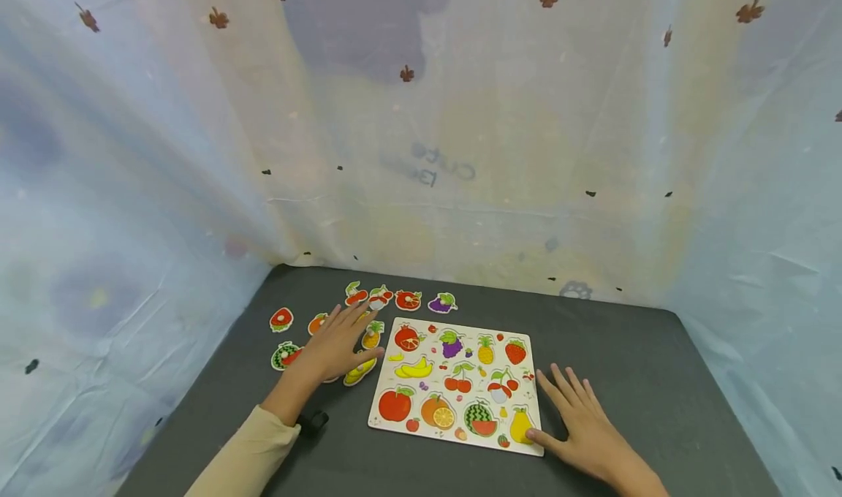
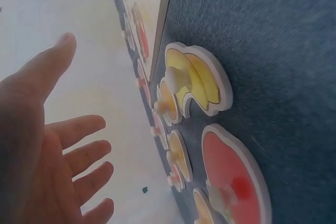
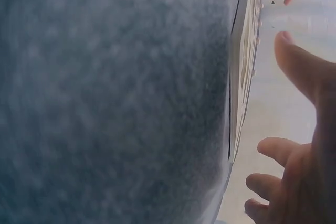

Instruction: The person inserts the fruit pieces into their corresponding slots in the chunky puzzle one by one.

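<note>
Puzzle board (image 1: 480, 392), long axis left-to-right

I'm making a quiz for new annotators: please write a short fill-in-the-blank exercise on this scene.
The person's ____ hand is nearest the printed pear on the puzzle board.
In the head view, the printed apple lies immediately to the ____ of the printed orange.
The fruit on the loose grape piece is coloured ____.

Missing words: right; left; purple.
</note>
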Demonstrator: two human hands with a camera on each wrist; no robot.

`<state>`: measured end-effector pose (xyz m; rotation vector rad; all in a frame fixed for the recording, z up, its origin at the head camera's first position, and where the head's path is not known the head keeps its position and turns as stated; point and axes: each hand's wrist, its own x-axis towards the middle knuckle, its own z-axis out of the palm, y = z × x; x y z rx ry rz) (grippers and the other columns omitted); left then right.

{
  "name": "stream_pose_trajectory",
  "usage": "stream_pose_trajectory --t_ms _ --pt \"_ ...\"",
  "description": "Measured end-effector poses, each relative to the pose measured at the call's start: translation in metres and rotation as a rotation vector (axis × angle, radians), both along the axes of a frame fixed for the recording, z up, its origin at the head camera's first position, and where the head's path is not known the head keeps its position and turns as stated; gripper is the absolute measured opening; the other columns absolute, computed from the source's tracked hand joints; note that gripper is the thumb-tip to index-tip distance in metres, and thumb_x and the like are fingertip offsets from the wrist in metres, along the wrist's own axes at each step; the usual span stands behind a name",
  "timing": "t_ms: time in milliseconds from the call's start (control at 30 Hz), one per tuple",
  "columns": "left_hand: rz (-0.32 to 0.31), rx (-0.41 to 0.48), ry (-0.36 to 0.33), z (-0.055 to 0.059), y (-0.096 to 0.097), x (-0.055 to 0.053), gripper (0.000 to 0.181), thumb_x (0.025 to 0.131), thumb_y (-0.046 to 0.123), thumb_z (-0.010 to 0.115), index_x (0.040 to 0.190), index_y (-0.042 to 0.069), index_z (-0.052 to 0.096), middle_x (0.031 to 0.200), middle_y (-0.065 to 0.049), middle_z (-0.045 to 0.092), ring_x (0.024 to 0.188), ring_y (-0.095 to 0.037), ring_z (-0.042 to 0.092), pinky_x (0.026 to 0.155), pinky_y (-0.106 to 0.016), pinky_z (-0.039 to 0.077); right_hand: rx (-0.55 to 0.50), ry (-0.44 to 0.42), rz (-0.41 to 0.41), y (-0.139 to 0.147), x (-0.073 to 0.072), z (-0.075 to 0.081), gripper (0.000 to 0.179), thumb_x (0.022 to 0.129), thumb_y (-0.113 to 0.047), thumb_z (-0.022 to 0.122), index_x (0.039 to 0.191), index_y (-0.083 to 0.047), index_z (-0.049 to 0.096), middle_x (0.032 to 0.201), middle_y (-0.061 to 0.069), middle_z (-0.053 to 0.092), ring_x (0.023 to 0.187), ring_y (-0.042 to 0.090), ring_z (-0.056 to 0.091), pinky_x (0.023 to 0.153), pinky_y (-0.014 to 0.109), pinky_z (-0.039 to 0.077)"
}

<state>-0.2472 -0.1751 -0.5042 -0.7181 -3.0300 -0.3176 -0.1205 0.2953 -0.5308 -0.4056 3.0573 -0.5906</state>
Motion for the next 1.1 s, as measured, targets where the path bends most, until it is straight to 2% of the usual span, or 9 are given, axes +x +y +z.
stream_pose_trajectory --t_ms 200,400,767,933,1100 --pt "0.005 0.024 -0.028 0.002 0.006 -0.015 0.085 0.102 0.058 0.067 0.166 0.008 0.039 0.173 -0.017 0.032 0.161 -0.039 0.028 0.13 -0.06 0.01 -0.028 -0.005 0.024 -0.007 0.001 -0.002 0.105 0.086 -0.075 0.075 0.166 -0.014 0.042 0.173 0.019 0.032 0.16 0.05 0.022 0.124 0.071 0.018" --pt "0.0 0.018 -0.024 0.001 0.016 -0.028 0.082 0.104 0.055 0.066 0.165 0.007 0.041 0.172 -0.019 0.033 0.159 -0.04 0.03 0.128 -0.062 0.019 -0.034 -0.004 0.047 -0.014 0.002 -0.005 0.109 0.087 -0.074 0.075 0.166 -0.009 0.039 0.173 0.019 0.03 0.16 0.047 0.025 0.123 0.07 0.021" --pt "0.03 -0.04 -0.026 -0.004 0.031 -0.058 0.075 0.105 0.052 0.066 0.161 0.005 0.047 0.169 -0.019 0.039 0.157 -0.042 0.035 0.127 -0.061 0.024 0.003 -0.075 0.082 -0.028 0.0 -0.001 0.115 0.088 -0.079 0.068 0.166 -0.002 0.035 0.175 0.02 0.026 0.161 0.044 0.023 0.125 0.067 0.019" --pt "0.039 -0.047 -0.018 0.0 0.041 -0.068 0.071 0.105 0.052 0.067 0.159 0.008 0.051 0.166 -0.017 0.045 0.153 -0.041 0.041 0.125 -0.06 0.029 -0.008 -0.123 0.075 -0.031 0.002 0.003 0.117 0.089 -0.08 0.067 0.166 0.001 0.032 0.175 0.021 0.024 0.162 0.044 0.022 0.126 0.066 0.017" --pt "0.06 -0.048 -0.004 -0.004 0.047 -0.079 0.067 0.105 0.052 0.067 0.157 0.011 0.054 0.162 -0.015 0.049 0.15 -0.039 0.046 0.122 -0.06 0.035 -0.004 -0.154 0.066 -0.036 0.001 0.002 0.121 0.088 -0.081 0.067 0.166 0.003 0.029 0.176 0.022 0.022 0.162 0.044 0.021 0.127 0.064 0.018"
